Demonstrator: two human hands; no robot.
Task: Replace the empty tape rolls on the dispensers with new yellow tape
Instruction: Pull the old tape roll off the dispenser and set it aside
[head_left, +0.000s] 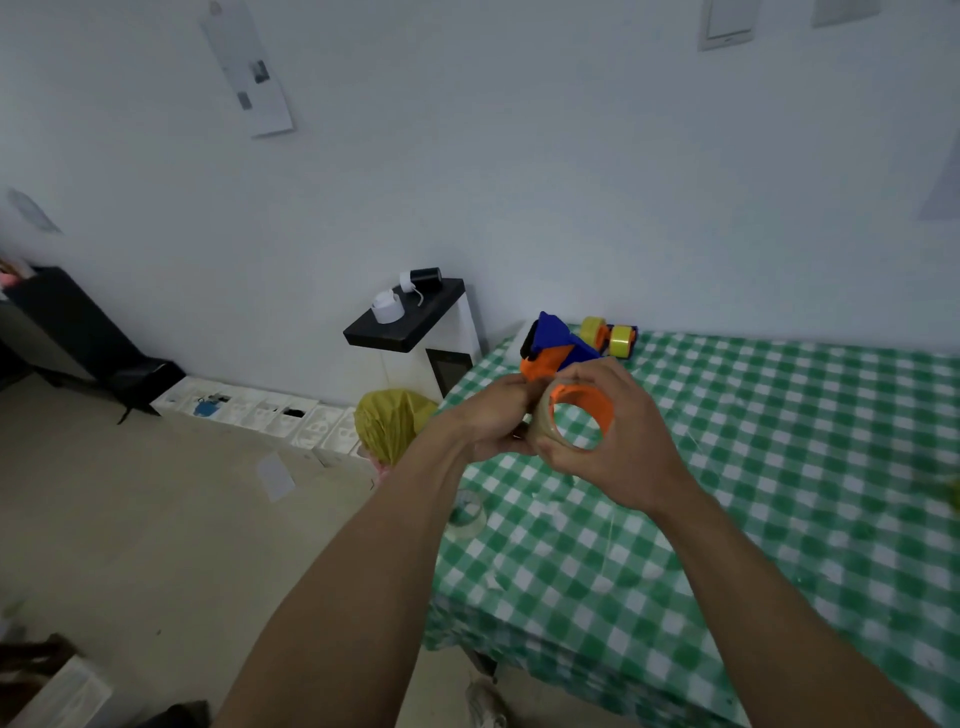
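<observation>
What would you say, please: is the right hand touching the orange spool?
Touching. The head view shows the right hand with its fingers curled round the orange spool, with no gap between them.

Workroom, plain, where I stand: green-checked table (779, 467), papers (249, 78) on white wall (519, 156), moulded trays (291, 421) along the floor (130, 519).

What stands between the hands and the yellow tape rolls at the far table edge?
Nothing visible lies on the cloth between them. But the blue-and-orange dispenser rises just before the yellow tape rolls, gripped by the left hand; the right hand holds an orange ring.
</observation>
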